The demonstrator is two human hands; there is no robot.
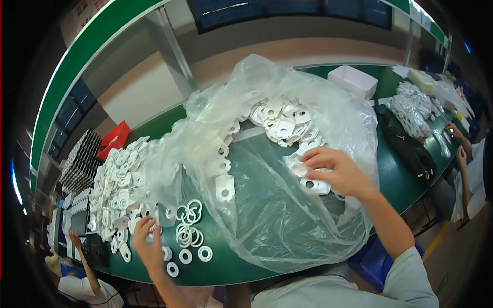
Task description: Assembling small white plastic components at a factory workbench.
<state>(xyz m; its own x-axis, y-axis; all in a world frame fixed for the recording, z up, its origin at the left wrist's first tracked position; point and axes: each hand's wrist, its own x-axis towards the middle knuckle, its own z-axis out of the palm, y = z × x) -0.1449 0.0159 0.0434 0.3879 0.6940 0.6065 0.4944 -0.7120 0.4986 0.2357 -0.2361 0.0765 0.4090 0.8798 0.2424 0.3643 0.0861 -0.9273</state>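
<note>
My left hand is at the near edge of a heap of white flat plates with round holes. Its fingers are curled around a white plate, mostly hidden by them. My right hand reaches over a clear plastic bag spread across the table. Its thumb and fingers are apart, above and beside a white holed plate. More such plates are piled at the bag's far side, and a few line its left part. White rings and small round discs lie to the right of my left hand.
The table is green. At left stand a red bin and stacked dark trays. A white box, bundled white cords and a black bag are at right. Co-workers' hands show at both sides.
</note>
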